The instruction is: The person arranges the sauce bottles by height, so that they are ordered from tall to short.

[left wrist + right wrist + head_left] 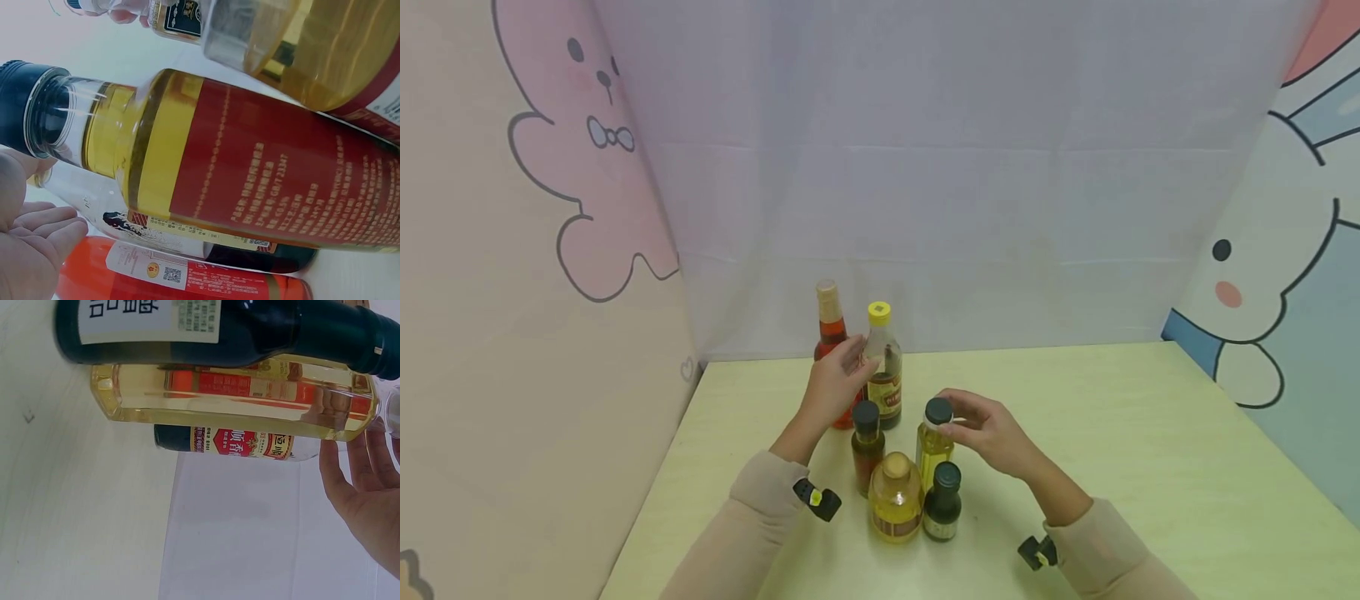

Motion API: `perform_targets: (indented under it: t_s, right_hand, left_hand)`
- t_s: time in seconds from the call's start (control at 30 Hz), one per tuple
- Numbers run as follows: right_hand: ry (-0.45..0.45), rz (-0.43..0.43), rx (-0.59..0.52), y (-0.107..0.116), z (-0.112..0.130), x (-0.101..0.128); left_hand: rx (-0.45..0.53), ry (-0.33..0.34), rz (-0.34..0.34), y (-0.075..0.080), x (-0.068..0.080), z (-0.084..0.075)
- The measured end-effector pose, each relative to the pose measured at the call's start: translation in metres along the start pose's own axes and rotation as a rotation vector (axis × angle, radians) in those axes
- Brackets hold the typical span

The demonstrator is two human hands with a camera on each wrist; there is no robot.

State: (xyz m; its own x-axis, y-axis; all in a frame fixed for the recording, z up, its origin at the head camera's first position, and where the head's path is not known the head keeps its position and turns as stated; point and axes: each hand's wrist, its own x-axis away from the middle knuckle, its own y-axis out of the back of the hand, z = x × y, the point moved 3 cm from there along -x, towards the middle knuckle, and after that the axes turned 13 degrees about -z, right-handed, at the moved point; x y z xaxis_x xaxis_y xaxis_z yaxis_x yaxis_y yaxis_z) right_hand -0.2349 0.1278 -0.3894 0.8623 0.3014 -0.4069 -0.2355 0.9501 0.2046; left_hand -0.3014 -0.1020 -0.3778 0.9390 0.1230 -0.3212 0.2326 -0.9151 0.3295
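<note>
1. Pale green tabletop (1112, 433) sits inside a booth of white cloth at the far side and cartoon-animal panels left and right.
2. Six bottles cluster near the left-centre of the tabletop. At the far end stand a red-orange bottle (831, 333) with a tan cap and, just to its right, a yellow-capped bottle (883, 367) with dark liquid low down and a red-and-gold label.
3. Nearer stand a small dark-capped bottle of reddish-brown liquid (867, 446), a round golden bottle (895, 500) with a tan stopper, and a small dark green bottle (943, 504) with a white label.
4. The left hand (835, 383) reaches to the far pair, forearm angled up from the near left in a beige sleeve. Its fingers are loosely spread and lie against the neck of the yellow-capped bottle; the left wrist view shows them relaxed (44, 225), not curled round anything.
5. The right hand (988, 429) comes in from the near right, wrist bent inward, fingers curled with the tips pinching the top of the yellow oil bottle (934, 446).
6. That oil bottle stands upright between the reddish-brown bottle and the right hand, just behind the dark green one. It is clear, filled with pale yellow oil, and topped by a black cap (937, 411).
</note>
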Motion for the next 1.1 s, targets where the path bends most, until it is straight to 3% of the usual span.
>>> perform_targets:
  t_s: [0.4, 0.7, 1.1]
  right_hand:
    - [-0.027, 0.002, 0.009, 0.0, -0.002, -0.002]
    - [-0.011, -0.002, 0.026, -0.004, 0.025, -0.001]
    - [-0.03, -0.006, 0.025, -0.003, 0.027, -0.002]
  left_hand:
    - [0.114, 0.034, 0.009, 0.011, 0.018, 0.003]
    - [0.147, 0.004, -0.004, 0.017, 0.031, 0.006]
    - [0.192, -0.021, 0.039, 0.022, 0.052, 0.01]
